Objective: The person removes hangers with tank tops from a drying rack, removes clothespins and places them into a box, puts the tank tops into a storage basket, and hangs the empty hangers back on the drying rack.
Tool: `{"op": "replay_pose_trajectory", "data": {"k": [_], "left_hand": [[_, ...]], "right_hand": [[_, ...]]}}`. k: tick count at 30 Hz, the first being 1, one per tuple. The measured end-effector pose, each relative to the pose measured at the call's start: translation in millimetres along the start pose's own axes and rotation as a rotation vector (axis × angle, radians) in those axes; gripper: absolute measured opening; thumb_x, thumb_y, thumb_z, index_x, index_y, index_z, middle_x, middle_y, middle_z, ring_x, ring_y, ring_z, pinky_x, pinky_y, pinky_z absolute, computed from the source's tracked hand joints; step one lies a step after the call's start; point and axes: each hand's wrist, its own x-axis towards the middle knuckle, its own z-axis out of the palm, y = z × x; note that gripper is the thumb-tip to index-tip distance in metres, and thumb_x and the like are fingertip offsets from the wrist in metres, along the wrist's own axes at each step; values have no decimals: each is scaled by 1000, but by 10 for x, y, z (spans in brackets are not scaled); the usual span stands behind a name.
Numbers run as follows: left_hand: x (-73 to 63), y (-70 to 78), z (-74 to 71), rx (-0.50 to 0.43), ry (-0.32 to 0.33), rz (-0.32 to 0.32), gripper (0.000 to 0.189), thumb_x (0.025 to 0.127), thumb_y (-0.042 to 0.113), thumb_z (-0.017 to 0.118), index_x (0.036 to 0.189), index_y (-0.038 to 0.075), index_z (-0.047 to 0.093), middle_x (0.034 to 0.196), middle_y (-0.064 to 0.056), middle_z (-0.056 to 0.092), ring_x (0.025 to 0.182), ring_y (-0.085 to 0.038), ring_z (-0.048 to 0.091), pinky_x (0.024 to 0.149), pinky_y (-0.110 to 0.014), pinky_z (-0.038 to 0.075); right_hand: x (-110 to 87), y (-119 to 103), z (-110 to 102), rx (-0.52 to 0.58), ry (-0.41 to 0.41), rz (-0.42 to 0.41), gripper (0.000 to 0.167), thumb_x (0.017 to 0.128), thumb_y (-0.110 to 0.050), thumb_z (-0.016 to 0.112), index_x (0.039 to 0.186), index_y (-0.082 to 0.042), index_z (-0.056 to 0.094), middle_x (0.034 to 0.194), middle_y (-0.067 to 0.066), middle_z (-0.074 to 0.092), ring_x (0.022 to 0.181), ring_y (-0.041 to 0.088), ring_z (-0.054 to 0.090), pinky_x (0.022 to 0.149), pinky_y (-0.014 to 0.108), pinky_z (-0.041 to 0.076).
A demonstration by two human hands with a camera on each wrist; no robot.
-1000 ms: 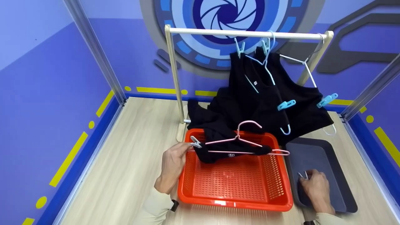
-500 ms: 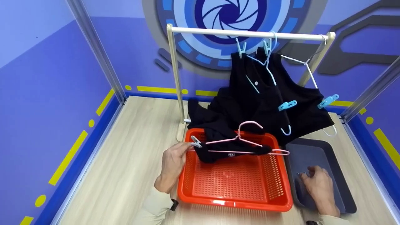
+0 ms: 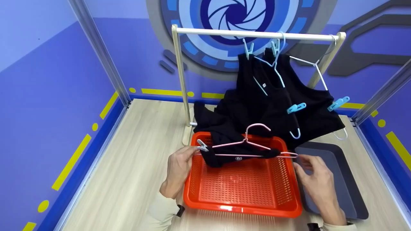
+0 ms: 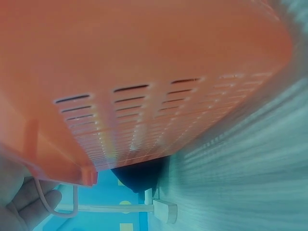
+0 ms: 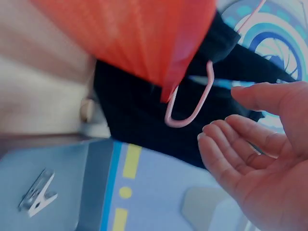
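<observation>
Across both basket (image 3: 242,210) side edges, the pink hanger (image 3: 246,140) looks light, stiff, best end-held: left grip (image 3: 178,163) pinching it, right grip (image 3: 318,178) unclosed.

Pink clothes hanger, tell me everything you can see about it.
The thin, plastic-looking pink clothes hanger has a curved hook, sloping shoulders, bottom bar and rounded ends. It spans the perforated red plastic basket, hook pointing away, carrying a black fabric garment. The left hand holds its left end; the right hand is beside the other end, not touching.
</observation>
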Motion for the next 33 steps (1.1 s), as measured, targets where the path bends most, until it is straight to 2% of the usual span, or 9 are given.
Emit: {"op": "replay_pose_trajectory", "data": {"k": [5,11,18,24,33], "left_hand": [[2,0,1,-5,2,-1,5,92,7,80,94,10,83,91,0,79,82,-19,76,69,-38,61],[6,-12,4,-5,-2,2,7,90,5,81,94,10,84,91,-1,79,82,-19,77,70,-37,61],[21,-16,-5,-9,-15,-18,9,88,6,83,94,11,85,92,-1,80,85,-18,77,72,-37,62],[35,-11,-7,-34,-12,-28,14,89,2,82,98,12,86,92,-1,80,84,-18,77,71,-37,62],[45,-7,-4,-20,-16,-30,18,86,-2,82,96,12,85,92,3,79,86,-16,77,73,-36,62]], "right_hand": [[8,-105,118,78,52,-163,37,80,14,87,114,6,74,102,15,71,87,29,69,87,4,44],[37,-229,254,126,69,-291,40,76,16,88,111,2,76,103,10,73,87,24,69,88,5,44],[72,-382,415,171,53,-393,41,74,14,90,110,0,77,105,8,74,88,24,69,94,11,43],[71,-494,514,185,22,-462,43,73,13,91,110,-2,76,106,7,73,91,23,70,93,13,47],[70,-721,552,251,-26,-487,44,75,10,91,113,-7,75,107,5,72,91,21,70,87,16,51]]}}
